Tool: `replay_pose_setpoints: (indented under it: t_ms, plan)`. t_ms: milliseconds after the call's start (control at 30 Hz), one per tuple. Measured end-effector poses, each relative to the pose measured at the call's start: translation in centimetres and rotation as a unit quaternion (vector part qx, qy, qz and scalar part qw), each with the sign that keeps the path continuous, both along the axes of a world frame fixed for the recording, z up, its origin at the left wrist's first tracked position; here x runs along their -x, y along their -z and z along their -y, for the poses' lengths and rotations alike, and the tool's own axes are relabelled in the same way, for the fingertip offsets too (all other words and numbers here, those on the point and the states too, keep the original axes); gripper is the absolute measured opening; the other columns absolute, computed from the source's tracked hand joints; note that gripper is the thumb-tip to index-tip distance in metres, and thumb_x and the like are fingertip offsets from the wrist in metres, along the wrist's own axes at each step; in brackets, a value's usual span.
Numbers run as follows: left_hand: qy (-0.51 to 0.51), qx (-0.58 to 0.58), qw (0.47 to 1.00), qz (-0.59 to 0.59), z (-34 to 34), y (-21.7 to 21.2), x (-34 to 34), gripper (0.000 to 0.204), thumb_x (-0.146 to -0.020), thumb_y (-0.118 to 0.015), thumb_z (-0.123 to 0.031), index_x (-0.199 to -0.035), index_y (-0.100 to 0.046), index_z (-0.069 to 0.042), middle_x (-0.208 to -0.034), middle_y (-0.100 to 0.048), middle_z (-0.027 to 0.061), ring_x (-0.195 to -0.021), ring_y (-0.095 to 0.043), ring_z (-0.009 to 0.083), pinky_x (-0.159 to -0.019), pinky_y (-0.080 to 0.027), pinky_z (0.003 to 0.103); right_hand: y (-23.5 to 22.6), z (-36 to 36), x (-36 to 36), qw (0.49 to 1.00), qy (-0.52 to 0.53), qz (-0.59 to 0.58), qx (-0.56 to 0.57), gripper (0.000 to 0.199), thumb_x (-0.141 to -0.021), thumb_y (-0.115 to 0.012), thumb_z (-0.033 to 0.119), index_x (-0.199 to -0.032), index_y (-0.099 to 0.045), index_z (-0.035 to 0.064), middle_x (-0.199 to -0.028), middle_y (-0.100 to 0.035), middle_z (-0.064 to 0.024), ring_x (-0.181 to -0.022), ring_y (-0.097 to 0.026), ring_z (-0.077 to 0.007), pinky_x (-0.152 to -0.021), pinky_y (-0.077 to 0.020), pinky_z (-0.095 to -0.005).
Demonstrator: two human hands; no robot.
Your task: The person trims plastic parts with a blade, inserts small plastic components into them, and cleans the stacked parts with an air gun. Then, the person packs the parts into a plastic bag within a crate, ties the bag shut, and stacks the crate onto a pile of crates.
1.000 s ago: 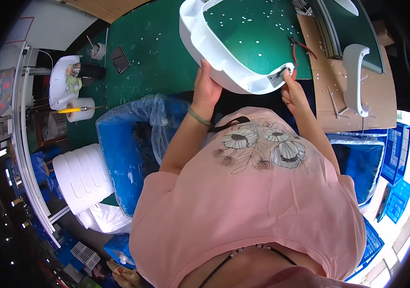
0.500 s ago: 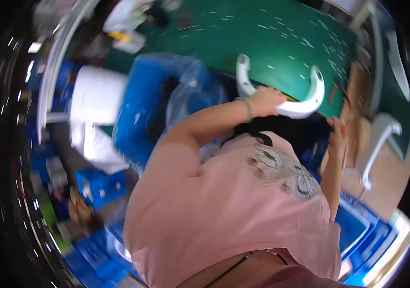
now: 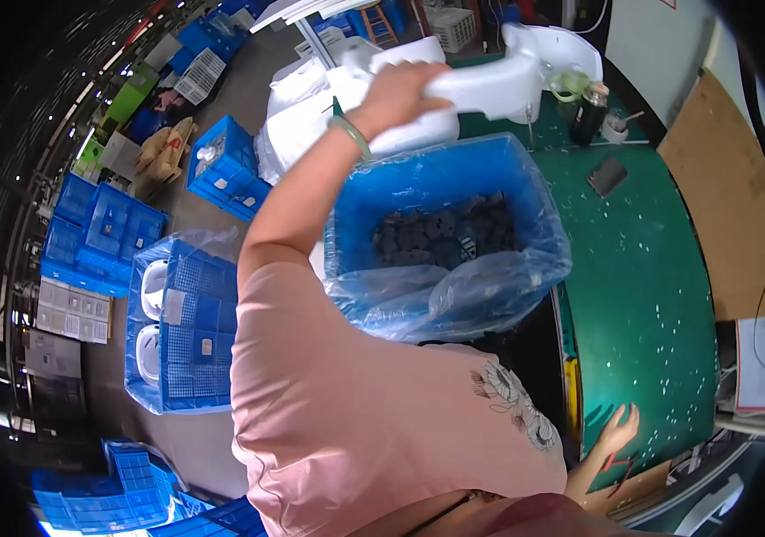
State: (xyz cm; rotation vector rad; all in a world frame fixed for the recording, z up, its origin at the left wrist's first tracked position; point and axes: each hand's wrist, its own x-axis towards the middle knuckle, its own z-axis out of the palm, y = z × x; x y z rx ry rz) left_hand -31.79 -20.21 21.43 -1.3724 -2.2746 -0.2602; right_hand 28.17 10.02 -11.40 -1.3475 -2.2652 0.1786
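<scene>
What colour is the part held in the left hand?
White: the curved plastic part in the left hand, head view.

The person wears a loose, short-sleeved top in a soft salmon pink, which fills the lower middle of the frame. On its front, toward the lower right, sits a flower print (image 3: 518, 407) drawn in dark outline with pale grey petals (several blooms run in a slanting row). A thin dark cord crosses the fabric at the very bottom edge. The left forearm is bare below the sleeve, and on that wrist, in the upper middle, is a smooth pale green bangle (image 3: 352, 136). The right hand (image 3: 616, 431), at the lower right, wears nothing.
</scene>
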Motion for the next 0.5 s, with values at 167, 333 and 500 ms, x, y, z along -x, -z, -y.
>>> replay_pose_setpoints:
  t_ms: [167,333,500]
  plan:
    - [-0.208,0.051,0.975,-0.057,6.2,-0.7,17.0,0.05,-0.078,-0.062,-0.048,-0.121,-0.053,-0.025,-0.111,-0.062,0.0073,-0.103,-0.057,0.0254,-0.087,-0.036,0.046,-4.0,-0.1,17.1,0.986,-0.16,-0.03,0.041,0.029,-0.085,-0.059,0.019,-0.11,-0.06,0.0028,-0.114,-0.057,-0.0156,-0.106,-0.051,-0.0324,-0.091,-0.0402,-0.0389]
    - [-0.294,0.045,0.955,0.017,8.6,1.7,26.7,0.06,-0.072,-0.065,-0.049,-0.125,-0.051,-0.026,-0.119,-0.058,0.0076,-0.112,-0.052,0.0295,-0.093,-0.036,0.052,-8.0,0.9,32.2,0.913,-0.401,-0.075,-0.018,0.027,-0.085,-0.059,0.01,-0.11,-0.059,0.0008,-0.112,-0.059,-0.0146,-0.103,-0.054,-0.0312,-0.088,-0.0428,-0.0386]
    - [-0.298,0.025,0.946,0.124,-1.6,4.5,25.5,0.064,-0.073,-0.06,-0.055,-0.129,-0.048,-0.027,-0.132,-0.047,0.0098,-0.124,-0.041,0.0328,-0.102,-0.018,0.062,-11.1,-5.0,36.0,0.923,-0.374,0.009,0.091,0.027,-0.091,-0.053,0.014,-0.114,-0.057,0.0006,-0.113,-0.059,-0.0157,-0.099,-0.058,-0.0286,-0.084,-0.0472,-0.0367]
